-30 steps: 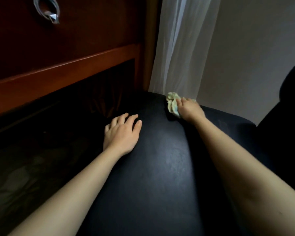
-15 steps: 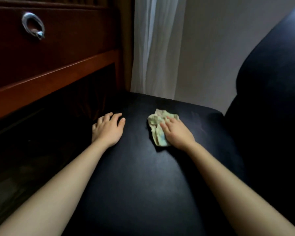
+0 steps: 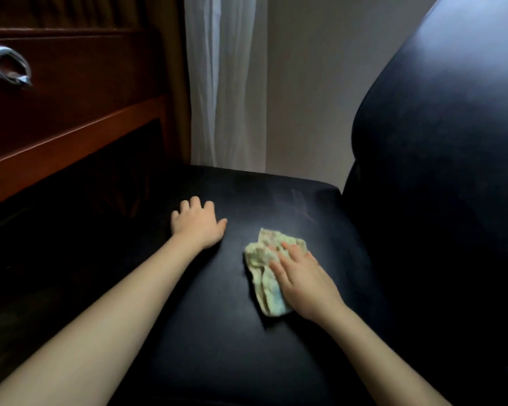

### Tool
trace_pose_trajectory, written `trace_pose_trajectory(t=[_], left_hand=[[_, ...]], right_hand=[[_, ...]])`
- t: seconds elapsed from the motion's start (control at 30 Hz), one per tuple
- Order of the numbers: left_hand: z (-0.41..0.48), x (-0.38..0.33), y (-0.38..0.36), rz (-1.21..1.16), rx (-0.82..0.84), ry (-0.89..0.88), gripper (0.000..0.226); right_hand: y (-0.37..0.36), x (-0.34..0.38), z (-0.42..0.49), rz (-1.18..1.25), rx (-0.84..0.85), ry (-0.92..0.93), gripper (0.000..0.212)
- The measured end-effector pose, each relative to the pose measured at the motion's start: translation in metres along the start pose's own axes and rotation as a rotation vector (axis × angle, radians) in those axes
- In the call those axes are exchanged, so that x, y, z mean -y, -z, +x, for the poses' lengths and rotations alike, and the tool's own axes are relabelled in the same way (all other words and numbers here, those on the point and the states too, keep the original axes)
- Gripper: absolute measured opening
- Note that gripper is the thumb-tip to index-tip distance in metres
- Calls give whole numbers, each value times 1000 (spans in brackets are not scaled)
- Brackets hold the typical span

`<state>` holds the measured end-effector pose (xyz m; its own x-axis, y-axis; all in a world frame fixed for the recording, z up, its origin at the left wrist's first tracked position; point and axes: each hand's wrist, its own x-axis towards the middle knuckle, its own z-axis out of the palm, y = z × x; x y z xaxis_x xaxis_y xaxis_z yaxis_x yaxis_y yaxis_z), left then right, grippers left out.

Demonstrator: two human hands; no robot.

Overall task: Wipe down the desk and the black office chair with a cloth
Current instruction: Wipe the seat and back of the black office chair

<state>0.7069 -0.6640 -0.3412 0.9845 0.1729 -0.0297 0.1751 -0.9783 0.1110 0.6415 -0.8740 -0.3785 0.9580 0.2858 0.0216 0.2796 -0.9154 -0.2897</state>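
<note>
1. Now my right hand lies open and flat on the cloth. The fingers are straight and a little spread, and they press it onto the chair seat without pinching it.
2. My left hand rests on the same seat, on the side nearer the table. Its fingers are loosely bent and hold nothing (it only steadies me, I think).
3. The cloth is small, pale and crumpled, so I judge it light, soft and not stiff at all. It will probably bunch under my palm if I push too quickly.
4. The seat looks smooth and a bit shiny, so the cloth should slide easily under flat pressure.
5. The backrest stands upright just beside the cloth. There a flat palm may let the cloth fall, so I would gather it in the middle and hold it with curled fingers.
6. The table front, with its ring handle, is well apart from the cloth.
</note>
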Motion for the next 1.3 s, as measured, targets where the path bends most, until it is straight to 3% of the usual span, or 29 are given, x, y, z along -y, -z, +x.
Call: trace_pose_trajectory(t=[0.1, 0.13, 0.4, 0.73, 0.9, 1.03, 1.17, 1.3], left_hand=[[1, -20, -3, 0, 53, -69, 63], [1, -25, -2, -3, 83, -74, 64], [23, -35, 14, 121, 273, -71, 92], [23, -33, 4, 208, 268, -87, 101], [23, -33, 3, 192, 304, -89, 102], [24, -33, 15, 191, 334, -94, 106], [21, -38, 23, 201, 358, -104, 107], [22, -37, 23, 187, 354, -85, 107]], right_hand=[[0, -26, 51, -19, -68, -127, 59], [2, -33, 65, -26, -93, -157, 52], [19, -49, 166, 4, -161, -360, 52], [29, -54, 255, -61, -16, -130, 49], [21, -47, 224, -26, 12, 28, 50], [21, -27, 149, -13, -37, 67, 43], [13, -25, 75, 14, -90, 35, 40], [11, -41, 45, 33, -63, 16, 53]])
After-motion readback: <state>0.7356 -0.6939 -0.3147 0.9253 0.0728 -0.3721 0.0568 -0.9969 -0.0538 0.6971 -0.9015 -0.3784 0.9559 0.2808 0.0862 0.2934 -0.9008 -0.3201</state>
